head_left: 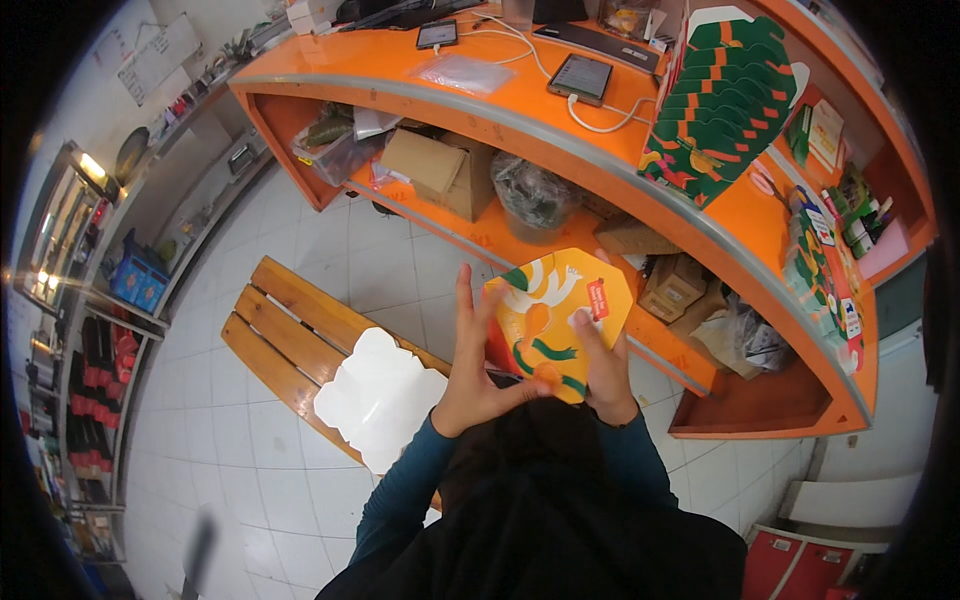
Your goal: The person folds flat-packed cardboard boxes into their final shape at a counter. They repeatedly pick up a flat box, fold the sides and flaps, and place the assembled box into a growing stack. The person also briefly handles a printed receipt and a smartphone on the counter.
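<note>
In front of my chest I hold a yellow cardboard food box point(550, 325) with orange, white and green artwork and a small red label. Its outline has several cut corners, and its underside is hidden. My left hand point(478, 375) is on its left edge, the thumb along the near lower edge and a finger pointing up past the side. My right hand point(608, 378) grips the right edge, thumb pressed on the printed face, other fingers behind it. To the left, an unfolded white carton blank point(380, 395) with scalloped edges lies on a wooden slatted bench point(270, 325).
An orange counter point(400, 75) curves ahead, bearing a phone point(580, 78) on a cable and stacked green cartons point(715, 110). Its lower shelf holds a cardboard box point(440, 172) and a plastic-wrapped bundle point(535, 195). Metal shelving point(140, 330) stands left.
</note>
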Action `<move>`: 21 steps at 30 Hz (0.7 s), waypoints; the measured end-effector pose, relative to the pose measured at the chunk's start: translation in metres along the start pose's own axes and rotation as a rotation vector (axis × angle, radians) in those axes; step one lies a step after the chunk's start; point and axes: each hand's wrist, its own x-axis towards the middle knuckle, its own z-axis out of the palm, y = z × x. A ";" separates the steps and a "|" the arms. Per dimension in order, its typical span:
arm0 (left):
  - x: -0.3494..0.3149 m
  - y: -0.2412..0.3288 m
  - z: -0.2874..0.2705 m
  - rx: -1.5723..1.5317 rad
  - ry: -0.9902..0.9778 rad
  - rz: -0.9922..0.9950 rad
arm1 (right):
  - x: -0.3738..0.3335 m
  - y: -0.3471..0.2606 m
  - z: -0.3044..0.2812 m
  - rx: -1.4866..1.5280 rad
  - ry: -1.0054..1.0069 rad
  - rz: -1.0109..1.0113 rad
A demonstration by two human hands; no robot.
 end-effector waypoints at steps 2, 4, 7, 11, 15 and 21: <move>0.002 0.003 0.003 -0.395 0.022 -0.155 | -0.004 0.007 0.004 0.088 -0.038 0.081; 0.002 0.003 0.003 -0.602 0.016 -0.203 | -0.009 0.015 -0.001 0.161 -0.080 0.200; 0.002 0.004 0.003 -0.724 0.000 -0.204 | -0.015 0.025 -0.001 0.029 -0.022 0.159; 0.002 0.005 0.004 -0.676 0.037 -0.193 | -0.009 0.023 -0.011 -0.102 -0.116 0.174; -0.002 -0.004 -0.001 -0.536 0.108 -0.160 | -0.006 0.020 -0.018 -0.091 -0.189 0.166; -0.003 -0.003 -0.009 -0.668 -0.016 -0.310 | -0.016 0.018 -0.017 -0.135 -0.293 0.076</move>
